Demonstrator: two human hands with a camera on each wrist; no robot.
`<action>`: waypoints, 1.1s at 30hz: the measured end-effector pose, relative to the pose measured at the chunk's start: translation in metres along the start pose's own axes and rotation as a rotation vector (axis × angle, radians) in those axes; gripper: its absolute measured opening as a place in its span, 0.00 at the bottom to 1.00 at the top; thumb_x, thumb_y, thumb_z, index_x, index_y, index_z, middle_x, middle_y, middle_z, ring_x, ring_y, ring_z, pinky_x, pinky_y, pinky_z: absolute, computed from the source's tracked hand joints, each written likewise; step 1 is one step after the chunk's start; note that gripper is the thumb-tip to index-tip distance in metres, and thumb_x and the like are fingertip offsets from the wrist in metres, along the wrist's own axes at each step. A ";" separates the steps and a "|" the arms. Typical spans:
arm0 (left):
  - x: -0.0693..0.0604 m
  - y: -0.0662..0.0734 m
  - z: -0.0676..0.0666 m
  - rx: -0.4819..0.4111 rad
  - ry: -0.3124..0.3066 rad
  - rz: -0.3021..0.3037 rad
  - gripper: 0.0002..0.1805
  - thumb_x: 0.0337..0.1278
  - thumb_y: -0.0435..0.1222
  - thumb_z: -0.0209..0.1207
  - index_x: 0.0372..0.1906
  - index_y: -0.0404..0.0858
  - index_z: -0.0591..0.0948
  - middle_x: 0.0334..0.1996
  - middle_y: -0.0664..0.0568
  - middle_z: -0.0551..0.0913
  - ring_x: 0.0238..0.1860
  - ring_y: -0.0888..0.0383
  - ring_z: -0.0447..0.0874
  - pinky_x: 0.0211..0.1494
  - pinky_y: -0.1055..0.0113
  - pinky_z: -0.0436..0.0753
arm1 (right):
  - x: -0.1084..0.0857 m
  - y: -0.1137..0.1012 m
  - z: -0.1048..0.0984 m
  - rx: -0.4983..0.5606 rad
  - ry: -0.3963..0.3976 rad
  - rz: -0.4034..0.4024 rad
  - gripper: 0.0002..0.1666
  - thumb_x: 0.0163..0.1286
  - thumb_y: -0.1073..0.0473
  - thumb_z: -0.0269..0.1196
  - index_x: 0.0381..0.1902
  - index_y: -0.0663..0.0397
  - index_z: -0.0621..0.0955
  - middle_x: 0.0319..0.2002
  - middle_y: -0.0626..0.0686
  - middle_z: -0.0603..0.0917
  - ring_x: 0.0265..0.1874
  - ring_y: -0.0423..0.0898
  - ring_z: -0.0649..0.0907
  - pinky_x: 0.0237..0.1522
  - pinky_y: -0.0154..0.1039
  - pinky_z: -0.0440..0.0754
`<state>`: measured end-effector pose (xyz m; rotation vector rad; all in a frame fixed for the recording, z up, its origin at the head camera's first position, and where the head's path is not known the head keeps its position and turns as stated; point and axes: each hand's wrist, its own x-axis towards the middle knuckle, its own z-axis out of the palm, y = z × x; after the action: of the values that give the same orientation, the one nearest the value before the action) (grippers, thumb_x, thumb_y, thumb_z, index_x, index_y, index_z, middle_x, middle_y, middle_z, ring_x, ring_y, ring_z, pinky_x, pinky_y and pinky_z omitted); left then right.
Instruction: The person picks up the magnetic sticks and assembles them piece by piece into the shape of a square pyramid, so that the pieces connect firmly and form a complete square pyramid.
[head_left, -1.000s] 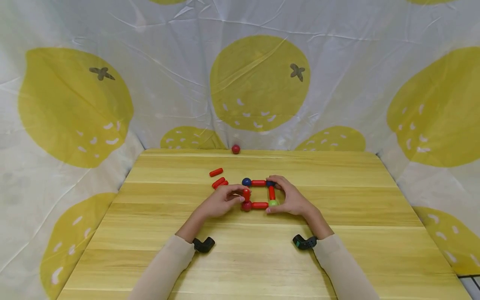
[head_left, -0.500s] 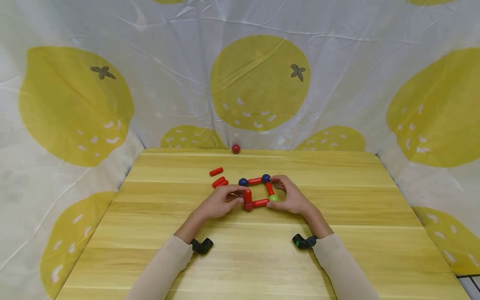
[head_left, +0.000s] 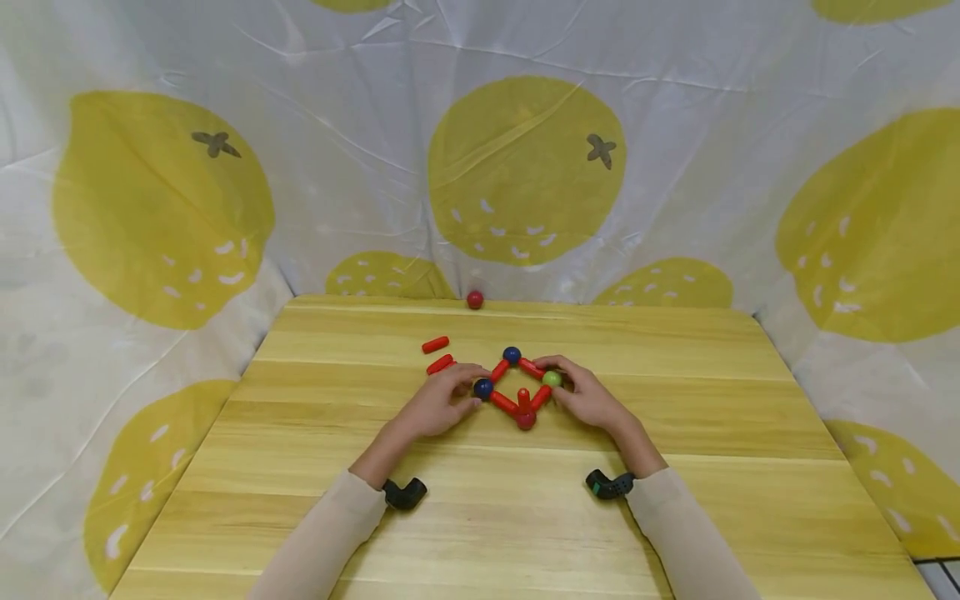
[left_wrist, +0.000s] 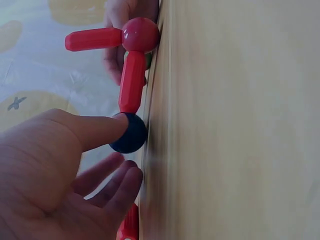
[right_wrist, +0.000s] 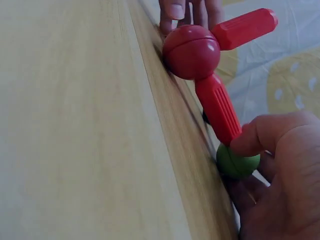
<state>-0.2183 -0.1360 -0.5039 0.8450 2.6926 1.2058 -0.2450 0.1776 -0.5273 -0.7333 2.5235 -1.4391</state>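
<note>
Red rods and balls are joined into a diamond-shaped frame on the table. My left hand [head_left: 441,402] holds its left blue ball [head_left: 483,388]; in the left wrist view the thumb lies on this ball with the fingers curved beyond it. At the right corner my right hand [head_left: 588,398] grips a green ball [head_left: 552,379] between thumb and fingers, the thumb at the rod joint in the right wrist view. A second blue ball [head_left: 512,356] forms the far corner. Nearest me is a crimson ball [head_left: 526,419], from which a red rod [head_left: 523,398] stands up.
Loose red rods [head_left: 435,344] lie behind my left hand, partly covered by it. A single red ball [head_left: 475,300] sits at the far edge of the wooden table [head_left: 495,517]. Behind hangs a lemon-print cloth [head_left: 675,167].
The frame has turned, bringing the crimson ball from the left to the near corner. My left hand has passed from the crimson ball's upright rod to a blue ball; my right hand stays near the green ball.
</note>
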 end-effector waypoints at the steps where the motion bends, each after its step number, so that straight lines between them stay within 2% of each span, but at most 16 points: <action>1: 0.000 0.000 0.001 0.013 -0.008 -0.001 0.24 0.66 0.34 0.67 0.66 0.44 0.80 0.63 0.50 0.81 0.60 0.51 0.82 0.65 0.54 0.82 | 0.000 0.000 0.000 0.000 -0.001 -0.012 0.28 0.74 0.71 0.57 0.69 0.49 0.75 0.68 0.54 0.77 0.66 0.53 0.77 0.67 0.50 0.75; 5: 0.000 0.002 0.004 0.049 -0.014 -0.019 0.20 0.65 0.36 0.68 0.61 0.45 0.83 0.55 0.52 0.84 0.55 0.56 0.83 0.62 0.58 0.83 | 0.000 0.001 -0.002 0.040 -0.001 -0.056 0.32 0.73 0.75 0.54 0.73 0.56 0.70 0.73 0.59 0.72 0.72 0.59 0.73 0.73 0.58 0.70; 9: -0.001 0.007 0.006 0.040 0.003 -0.034 0.19 0.61 0.37 0.71 0.56 0.43 0.85 0.46 0.54 0.83 0.48 0.56 0.83 0.56 0.58 0.84 | -0.004 0.002 -0.004 0.075 -0.041 -0.104 0.45 0.63 0.79 0.56 0.78 0.58 0.61 0.77 0.62 0.64 0.77 0.62 0.65 0.77 0.61 0.62; 11: -0.001 0.009 0.006 0.025 0.002 -0.035 0.19 0.60 0.37 0.73 0.55 0.43 0.86 0.44 0.55 0.83 0.46 0.55 0.82 0.55 0.57 0.84 | -0.006 0.002 -0.005 0.070 -0.079 -0.112 0.50 0.62 0.74 0.63 0.80 0.57 0.58 0.79 0.61 0.60 0.78 0.61 0.62 0.78 0.62 0.58; 13: -0.001 0.010 0.006 0.006 -0.007 -0.037 0.20 0.59 0.38 0.73 0.55 0.42 0.85 0.44 0.55 0.83 0.46 0.55 0.83 0.55 0.57 0.84 | -0.007 -0.001 -0.005 0.039 -0.106 -0.100 0.56 0.61 0.63 0.72 0.81 0.54 0.56 0.81 0.58 0.55 0.80 0.59 0.58 0.79 0.62 0.55; 16: -0.001 0.010 0.004 -0.010 -0.014 -0.036 0.22 0.59 0.42 0.73 0.57 0.42 0.85 0.46 0.56 0.84 0.47 0.58 0.83 0.56 0.60 0.85 | -0.006 -0.004 -0.004 -0.007 -0.106 -0.071 0.64 0.55 0.50 0.80 0.81 0.51 0.57 0.83 0.57 0.51 0.81 0.57 0.57 0.79 0.61 0.55; 19: 0.000 0.005 -0.002 -0.004 0.042 -0.040 0.20 0.64 0.46 0.70 0.56 0.42 0.85 0.46 0.57 0.86 0.47 0.61 0.84 0.54 0.64 0.85 | -0.006 -0.004 -0.002 -0.014 -0.087 -0.060 0.65 0.54 0.49 0.82 0.81 0.52 0.57 0.82 0.58 0.50 0.80 0.58 0.58 0.79 0.61 0.57; 21: 0.002 0.000 -0.010 -0.002 0.120 -0.056 0.17 0.67 0.45 0.67 0.55 0.40 0.86 0.45 0.55 0.88 0.45 0.60 0.86 0.52 0.63 0.87 | -0.006 -0.005 -0.002 0.004 -0.078 -0.057 0.65 0.54 0.51 0.82 0.81 0.54 0.57 0.82 0.59 0.52 0.80 0.58 0.59 0.79 0.61 0.57; 24: 0.003 -0.011 -0.023 0.014 0.252 -0.116 0.13 0.71 0.41 0.64 0.51 0.38 0.87 0.43 0.51 0.89 0.42 0.56 0.88 0.49 0.59 0.88 | -0.006 -0.005 -0.002 0.018 -0.070 -0.041 0.66 0.54 0.52 0.82 0.81 0.53 0.56 0.81 0.56 0.56 0.79 0.57 0.61 0.79 0.59 0.57; 26: 0.003 -0.020 -0.030 0.036 0.311 -0.164 0.12 0.71 0.40 0.64 0.51 0.37 0.88 0.45 0.48 0.89 0.42 0.53 0.88 0.49 0.56 0.88 | -0.006 -0.005 -0.002 0.017 -0.069 -0.036 0.65 0.54 0.52 0.81 0.82 0.52 0.56 0.81 0.54 0.56 0.79 0.56 0.61 0.79 0.58 0.57; 29: 0.002 -0.031 -0.038 0.074 0.324 -0.226 0.13 0.71 0.40 0.63 0.53 0.38 0.87 0.47 0.45 0.89 0.43 0.50 0.88 0.49 0.54 0.87 | -0.006 -0.004 -0.001 0.013 -0.069 -0.040 0.64 0.55 0.52 0.81 0.81 0.50 0.56 0.81 0.55 0.57 0.79 0.58 0.61 0.79 0.59 0.57; 33: 0.002 -0.039 -0.044 0.101 0.271 -0.265 0.15 0.71 0.40 0.64 0.55 0.37 0.87 0.48 0.44 0.90 0.45 0.49 0.89 0.51 0.53 0.87 | -0.006 -0.003 0.000 0.010 -0.064 -0.044 0.63 0.55 0.53 0.81 0.81 0.50 0.57 0.80 0.56 0.58 0.79 0.59 0.61 0.79 0.60 0.58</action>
<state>-0.2502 -0.1851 -0.5008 0.3338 2.9782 1.2073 -0.2383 0.1790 -0.5254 -0.8247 2.4651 -1.4173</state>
